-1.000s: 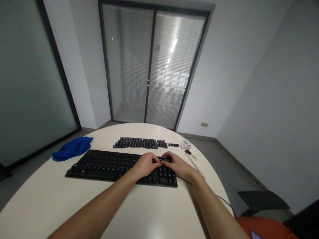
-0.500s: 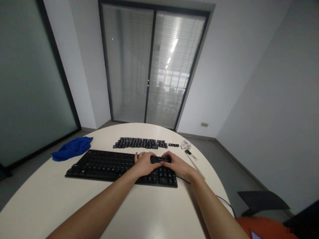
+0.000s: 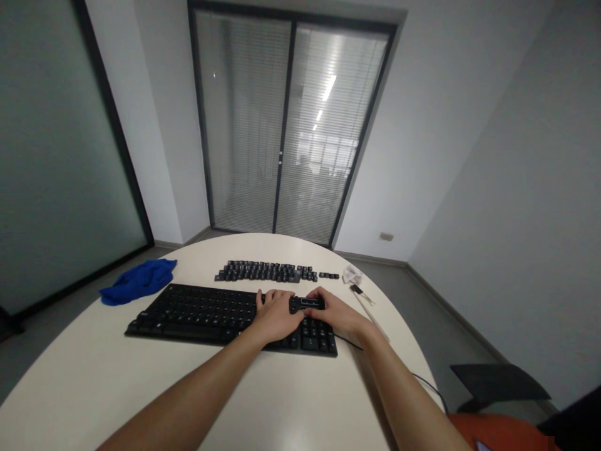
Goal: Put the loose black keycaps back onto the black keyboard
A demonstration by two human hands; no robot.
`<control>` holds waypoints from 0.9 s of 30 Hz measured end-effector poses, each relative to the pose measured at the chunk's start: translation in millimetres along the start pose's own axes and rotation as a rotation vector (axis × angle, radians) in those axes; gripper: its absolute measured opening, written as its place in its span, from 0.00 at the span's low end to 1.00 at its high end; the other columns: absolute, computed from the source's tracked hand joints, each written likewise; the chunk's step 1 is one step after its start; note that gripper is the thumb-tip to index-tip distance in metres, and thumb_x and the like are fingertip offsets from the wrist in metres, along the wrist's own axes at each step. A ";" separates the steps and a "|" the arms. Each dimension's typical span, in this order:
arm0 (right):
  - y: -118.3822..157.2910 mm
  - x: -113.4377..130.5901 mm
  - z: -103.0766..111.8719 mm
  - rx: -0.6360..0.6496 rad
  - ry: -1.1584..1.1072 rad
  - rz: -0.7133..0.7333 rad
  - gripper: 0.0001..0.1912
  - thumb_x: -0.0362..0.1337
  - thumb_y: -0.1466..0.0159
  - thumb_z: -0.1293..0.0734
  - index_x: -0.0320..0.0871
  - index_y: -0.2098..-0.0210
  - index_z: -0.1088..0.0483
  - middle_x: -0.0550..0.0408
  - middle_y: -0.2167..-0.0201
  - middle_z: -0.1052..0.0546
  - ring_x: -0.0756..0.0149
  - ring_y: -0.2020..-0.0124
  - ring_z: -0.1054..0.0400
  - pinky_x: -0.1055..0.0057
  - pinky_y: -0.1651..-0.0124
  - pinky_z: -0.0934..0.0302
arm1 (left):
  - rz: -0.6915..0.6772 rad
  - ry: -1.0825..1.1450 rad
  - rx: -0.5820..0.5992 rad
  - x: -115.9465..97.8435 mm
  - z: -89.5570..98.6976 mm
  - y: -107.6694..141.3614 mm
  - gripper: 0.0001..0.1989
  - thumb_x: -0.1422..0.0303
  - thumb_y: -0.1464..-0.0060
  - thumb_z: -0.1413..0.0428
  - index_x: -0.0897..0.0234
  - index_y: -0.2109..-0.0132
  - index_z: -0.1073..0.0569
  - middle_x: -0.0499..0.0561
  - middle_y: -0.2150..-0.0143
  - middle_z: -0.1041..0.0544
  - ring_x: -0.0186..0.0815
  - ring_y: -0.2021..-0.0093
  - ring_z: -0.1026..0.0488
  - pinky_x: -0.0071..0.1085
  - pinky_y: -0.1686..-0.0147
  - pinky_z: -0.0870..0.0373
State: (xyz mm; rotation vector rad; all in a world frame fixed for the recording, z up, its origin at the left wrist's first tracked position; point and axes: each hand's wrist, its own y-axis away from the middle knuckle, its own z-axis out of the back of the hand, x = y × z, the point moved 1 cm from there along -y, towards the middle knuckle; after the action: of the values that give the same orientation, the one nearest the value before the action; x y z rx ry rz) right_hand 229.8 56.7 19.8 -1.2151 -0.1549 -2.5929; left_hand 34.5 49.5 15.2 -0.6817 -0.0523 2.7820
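My left hand (image 3: 278, 319) spreads its fingers over the long black plastic keyboard (image 3: 197, 312) on the cream round-edged table (image 3: 282, 401); my right hand (image 3: 337, 312) curves narrowly (gripping anything? I can't tell). Best to press straight, evenly.

1. The black keyboard (image 3: 201, 313) is being supported by the white table (image 3: 282, 388).
2. The keyboard's right-hand part is being touched by the left hand (image 3: 278, 318) and right hand (image 3: 335, 313), thumbs close together.
3. Loose keycaps (image 3: 260, 271) are being displayed just beyond the keyboard.
4. A blue cloth (image 3: 141, 282) is being seen near the keyboard's far-left corner.
5. A cable (image 3: 348, 342) beside the keyboard's right end is being partly hidden by the right forearm (image 3: 399, 382).
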 end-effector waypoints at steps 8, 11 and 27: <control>-5.4 -6.9 6.5 -0.067 0.009 0.068 0.17 0.49 0.34 0.36 0.42 0.59 0.27 0.51 0.59 0.21 0.59 0.56 0.28 0.65 0.51 0.37 | -0.036 -0.080 -0.108 -7.7 -1.4 8.9 0.23 0.58 0.36 0.57 0.62 0.42 0.29 0.57 0.40 0.26 0.48 0.37 0.36 0.57 0.31 0.58; -10.6 -22.9 12.0 -0.274 0.202 0.014 0.15 0.44 0.31 0.40 0.42 0.54 0.28 0.50 0.58 0.22 0.62 0.60 0.27 0.67 0.54 0.36 | -0.039 -0.120 -0.124 -8.3 -3.2 10.0 0.24 0.57 0.35 0.58 0.63 0.40 0.30 0.58 0.37 0.30 0.49 0.35 0.38 0.56 0.31 0.57; -47.3 -61.7 37.4 -0.376 0.527 -0.213 0.40 0.32 0.42 0.34 0.31 0.32 0.47 0.33 0.34 0.38 0.50 0.36 0.40 0.60 0.36 0.47 | -0.057 -0.149 -0.136 -9.9 -6.4 12.3 0.27 0.57 0.34 0.61 0.66 0.38 0.32 0.62 0.34 0.33 0.52 0.34 0.40 0.58 0.32 0.59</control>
State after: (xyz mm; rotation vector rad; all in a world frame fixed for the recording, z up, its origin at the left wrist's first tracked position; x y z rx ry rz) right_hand 281.3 122.2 -2.6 -0.5879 0.3397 -3.1259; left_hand 42.7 34.8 12.7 -0.4944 -0.2888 2.7878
